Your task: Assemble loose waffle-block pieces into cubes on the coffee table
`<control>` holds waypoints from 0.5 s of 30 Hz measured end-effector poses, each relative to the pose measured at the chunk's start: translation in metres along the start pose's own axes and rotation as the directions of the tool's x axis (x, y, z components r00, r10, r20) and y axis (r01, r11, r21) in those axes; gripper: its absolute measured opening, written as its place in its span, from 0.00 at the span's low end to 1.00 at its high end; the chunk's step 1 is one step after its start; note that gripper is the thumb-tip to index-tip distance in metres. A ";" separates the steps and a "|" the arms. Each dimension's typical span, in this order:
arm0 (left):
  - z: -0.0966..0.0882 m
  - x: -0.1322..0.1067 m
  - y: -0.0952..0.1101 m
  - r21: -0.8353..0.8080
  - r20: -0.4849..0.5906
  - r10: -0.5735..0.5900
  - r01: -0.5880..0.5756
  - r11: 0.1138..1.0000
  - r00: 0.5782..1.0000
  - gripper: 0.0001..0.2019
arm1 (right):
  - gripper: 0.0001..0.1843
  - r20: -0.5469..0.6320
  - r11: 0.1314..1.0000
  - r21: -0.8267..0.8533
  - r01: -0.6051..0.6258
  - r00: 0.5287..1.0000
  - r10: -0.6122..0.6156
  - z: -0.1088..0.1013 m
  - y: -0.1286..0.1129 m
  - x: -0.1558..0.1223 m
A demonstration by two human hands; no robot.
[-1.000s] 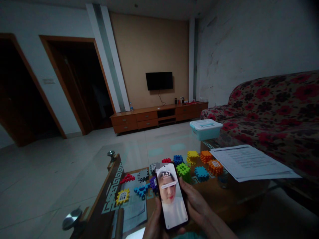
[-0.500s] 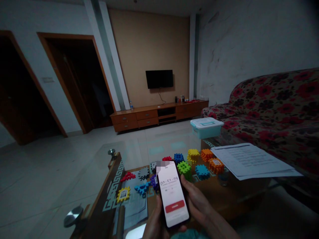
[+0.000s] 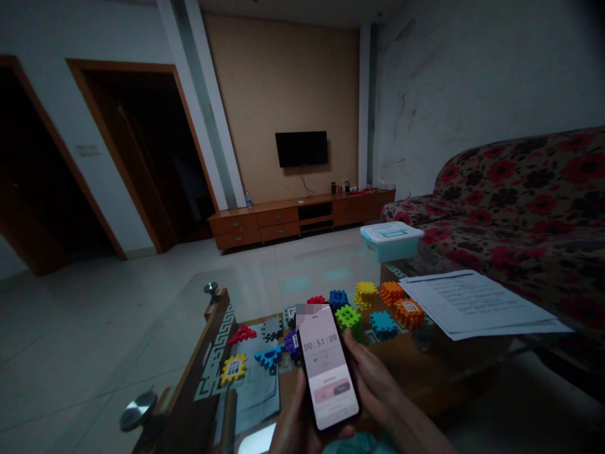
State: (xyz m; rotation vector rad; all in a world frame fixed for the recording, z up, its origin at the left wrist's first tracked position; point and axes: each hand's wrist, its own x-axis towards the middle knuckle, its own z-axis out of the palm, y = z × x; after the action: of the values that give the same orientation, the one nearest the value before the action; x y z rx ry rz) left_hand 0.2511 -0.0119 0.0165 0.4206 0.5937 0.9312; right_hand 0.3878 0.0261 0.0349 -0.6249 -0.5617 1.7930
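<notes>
A smartphone (image 3: 328, 372) is held upright between both hands above the near side of a glass coffee table. My left hand (image 3: 295, 416) grips its left edge, and my right hand (image 3: 373, 378) wraps its right edge with the thumb along the side. The lit screen reads 00:51:09, with a pale panel over its lower part. Behind the phone lie notched plastic blocks: a green block (image 3: 348, 320), a light blue block (image 3: 383, 324), a purple block (image 3: 292, 343) partly hidden by the phone, a blue triangular piece (image 3: 270, 357) and a yellow square piece (image 3: 233, 369).
Papers (image 3: 477, 306) lie at the table's right, near stacked orange blocks (image 3: 409, 313). A lidded turquoise box (image 3: 392, 241) stands at the far right corner. Beyond are a floral sofa (image 3: 520, 183), a wooden TV cabinet (image 3: 278, 222) and a wall-mounted television (image 3: 301, 149).
On the phone screen, the red button has given way to a pale panel with a small dark part, and the digits now look whole. Both hands keep their hold.
</notes>
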 end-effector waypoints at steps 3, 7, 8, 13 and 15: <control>-0.003 0.002 0.000 -0.022 -0.012 0.001 -0.001 1.000 1.000 0.32 | 0.29 0.042 1.000 -0.009 0.013 0.999 -0.013 0.001 0.000 0.000; -0.006 0.003 0.000 0.008 -0.066 0.018 -0.017 1.000 0.998 0.33 | 0.29 0.046 0.999 -0.027 0.040 0.998 -0.039 0.001 0.000 0.000; -0.006 0.003 0.000 0.015 -0.072 0.032 -0.031 0.999 0.997 0.34 | 0.29 0.043 0.998 -0.040 0.051 0.998 -0.049 0.001 -0.001 0.000; -0.005 0.001 0.003 0.031 -0.118 0.073 -0.070 0.997 0.990 0.33 | 0.27 0.132 0.983 -0.172 0.071 0.990 -0.048 -0.002 0.000 -0.002; -0.004 0.000 0.004 0.040 -0.135 0.077 -0.072 0.997 0.988 0.33 | 0.29 0.209 0.972 -0.218 0.085 0.977 -0.039 -0.004 0.000 -0.003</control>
State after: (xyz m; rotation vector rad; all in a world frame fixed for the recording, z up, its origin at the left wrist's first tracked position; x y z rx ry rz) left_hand 0.2456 -0.0093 0.0156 0.4152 0.7240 1.0277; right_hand 0.3914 0.0237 0.0324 -0.5728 -0.9255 1.7583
